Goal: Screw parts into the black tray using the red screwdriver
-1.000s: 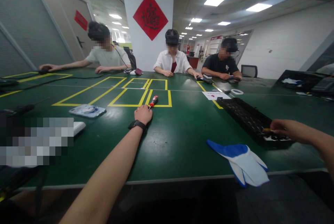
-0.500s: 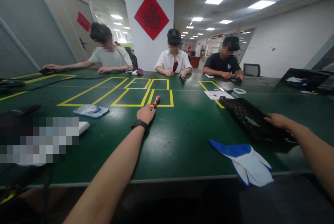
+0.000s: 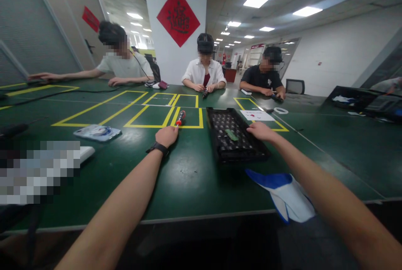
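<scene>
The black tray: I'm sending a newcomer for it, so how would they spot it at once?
Start at the green table, then find the person's right hand, just below the white paper in view. The black tray is the oblong thing whose right side that hand grips. A small green piece inside sets it apart from the blue-and-white glove below.

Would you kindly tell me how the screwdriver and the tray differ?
The screwdriver shows bright red, while the tray is black. The screwdriver is slim and small; the tray is broad and much larger. The left hand holds the screwdriver, whereas the right hand grips the tray by one side. Both are held one-handed.
</scene>
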Available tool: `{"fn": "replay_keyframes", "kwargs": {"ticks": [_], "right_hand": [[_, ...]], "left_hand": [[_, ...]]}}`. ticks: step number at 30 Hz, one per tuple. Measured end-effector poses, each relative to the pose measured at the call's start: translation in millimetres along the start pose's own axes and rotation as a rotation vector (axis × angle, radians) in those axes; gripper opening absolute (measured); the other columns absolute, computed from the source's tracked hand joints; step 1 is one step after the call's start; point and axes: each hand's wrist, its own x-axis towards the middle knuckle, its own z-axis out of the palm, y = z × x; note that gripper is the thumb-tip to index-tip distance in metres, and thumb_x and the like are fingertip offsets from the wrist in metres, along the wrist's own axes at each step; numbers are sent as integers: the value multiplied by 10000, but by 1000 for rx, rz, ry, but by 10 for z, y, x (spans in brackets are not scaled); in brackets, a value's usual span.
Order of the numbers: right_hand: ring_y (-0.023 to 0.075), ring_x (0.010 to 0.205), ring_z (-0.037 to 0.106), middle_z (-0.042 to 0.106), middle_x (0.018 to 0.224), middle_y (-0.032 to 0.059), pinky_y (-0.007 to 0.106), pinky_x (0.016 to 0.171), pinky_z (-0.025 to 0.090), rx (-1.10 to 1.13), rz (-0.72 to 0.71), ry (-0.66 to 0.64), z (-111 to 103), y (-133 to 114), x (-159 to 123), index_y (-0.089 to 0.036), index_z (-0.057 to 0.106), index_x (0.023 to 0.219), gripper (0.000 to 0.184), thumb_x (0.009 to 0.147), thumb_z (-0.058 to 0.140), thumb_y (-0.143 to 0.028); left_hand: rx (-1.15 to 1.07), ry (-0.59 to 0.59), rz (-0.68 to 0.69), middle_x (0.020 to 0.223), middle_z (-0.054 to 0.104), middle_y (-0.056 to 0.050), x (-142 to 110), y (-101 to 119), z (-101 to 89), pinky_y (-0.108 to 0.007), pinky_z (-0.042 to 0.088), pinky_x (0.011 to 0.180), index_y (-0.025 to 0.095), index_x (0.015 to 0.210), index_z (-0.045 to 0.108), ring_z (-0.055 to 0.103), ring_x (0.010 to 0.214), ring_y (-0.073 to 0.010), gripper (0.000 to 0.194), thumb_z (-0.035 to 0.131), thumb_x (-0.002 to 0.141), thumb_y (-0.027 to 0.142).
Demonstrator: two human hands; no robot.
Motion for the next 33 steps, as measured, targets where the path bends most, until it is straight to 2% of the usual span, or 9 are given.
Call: {"fn": "replay_keyframes", "kwargs": {"ticks": [4, 9, 15, 18, 20, 23, 27, 30, 33], "right_hand": [[191, 847, 600, 699, 830, 57, 233, 703, 379, 43, -33, 5, 308, -673, 361, -134, 683, 860, 383, 859, 348, -321], [214, 853, 617, 664, 952, 188, 245, 693, 394, 138, 27, 83, 541, -1073, 500, -45, 659, 906, 348, 834, 372, -227], [215, 804, 606, 657, 855, 147, 275, 699, 409, 248, 118, 180, 603, -1134, 343, -107, 641, 877, 313, 848, 385, -286], [210, 898, 561, 635, 908, 111, 312, 799, 404, 395, 62, 409, 506, -1142, 223, -143, 596, 993, 333, 858, 394, -371], [193, 923, 535, 622, 944, 86, 321, 832, 403, 640, -87, 550, 431, -1183, 149, -161, 548, 1084, 367, 830, 457, -409], [146, 812, 544, 610, 999, 62, 267, 680, 444, 1169, -292, 429, 373, -1305, 72, -195, 467, 1169, 424, 811, 491, -421], [107, 671, 526, 621, 899, 42, 210, 534, 412, 1738, -299, 253, 390, -1449, 53, -196, 485, 1012, 323, 784, 530, -421], [83, 573, 480, 586, 760, 8, 201, 509, 399, 1920, -259, 291, 387, -1411, 102, -193, 476, 872, 248, 765, 549, -405], [69, 443, 360, 462, 584, -42, 195, 442, 344, 1791, -123, 455, 372, -1215, 192, -199, 458, 831, 235, 813, 422, -430]], "left_hand": [[-58, 12, -36, 986, 656, -146, 15, -35, -15, -308, 449, 710, 162, 912, 665, 610, 887, -248, 609, 149, 880, 484], [-144, 74, -15, 947, 658, -156, 10, -6, -33, -292, 414, 632, 150, 875, 662, 614, 833, -249, 600, 149, 891, 462], [-137, 204, 83, 832, 661, -133, -127, 169, -145, -268, 335, 578, 162, 784, 642, 596, 750, -217, 585, 166, 898, 482], [-106, 274, 203, 763, 651, -102, -238, 281, -271, -260, 298, 559, 174, 768, 623, 575, 707, -196, 561, 176, 900, 488], [-92, 298, 334, 708, 634, -79, -318, 363, -366, -257, 279, 554, 181, 750, 608, 556, 665, -180, 541, 193, 899, 494], [-110, 269, 606, 640, 600, -58, -450, 507, -491, -254, 271, 561, 180, 713, 593, 529, 617, -163, 514, 233, 893, 501], [-198, 141, 799, 615, 575, -36, -580, 656, -582, -241, 272, 553, 168, 712, 585, 510, 583, -139, 480, 269, 894, 481], [-296, 63, 815, 643, 584, -19, -561, 642, -581, -230, 318, 580, 171, 770, 597, 517, 607, -128, 447, 250, 914, 415], [-310, 83, 847, 810, 626, -27, -461, 540, -527, -254, 381, 712, 195, 924, 618, 544, 786, -151, 293, 342, 891, 286]]}}
